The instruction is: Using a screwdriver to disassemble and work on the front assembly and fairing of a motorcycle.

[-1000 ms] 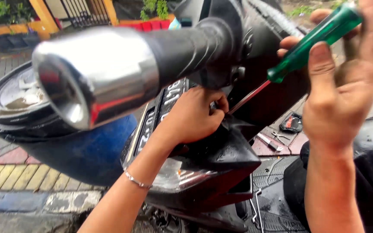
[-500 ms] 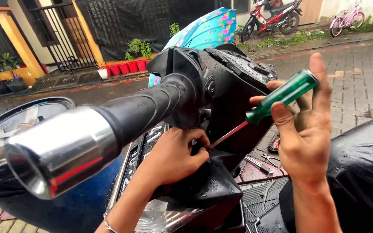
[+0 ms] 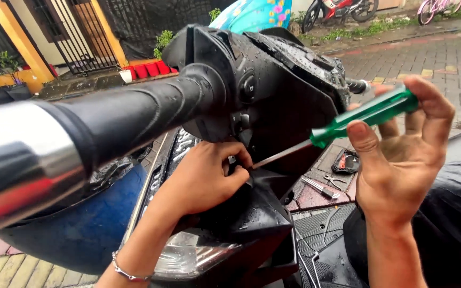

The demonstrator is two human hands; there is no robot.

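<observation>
My right hand (image 3: 401, 160) grips the green handle of a screwdriver (image 3: 361, 117). Its metal shaft slants down and left to a spot on the black scooter front panel (image 3: 252, 213), just below the handlebar housing (image 3: 273, 69). My left hand (image 3: 204, 178) rests on that panel with its fingertips pinched at the screwdriver's tip; what they pinch is hidden. A thin bracelet circles my left wrist. The scooter's black handlebar grip (image 3: 134, 117) with a chrome end weight (image 3: 22, 160) juts toward the camera at the left.
Loose tools (image 3: 321, 186) and a small black pouch (image 3: 345, 162) lie on the wet brick paving beyond the panel. The scooter's black seat (image 3: 454, 213) is at the right, its blue body (image 3: 81, 229) at the lower left. Red pots, a gate and parked bikes stand far behind.
The view has tilted up and drawn closer. My right hand with the screwdriver shifted slightly right and its handle now lies flatter. My left hand stays at the tip.
</observation>
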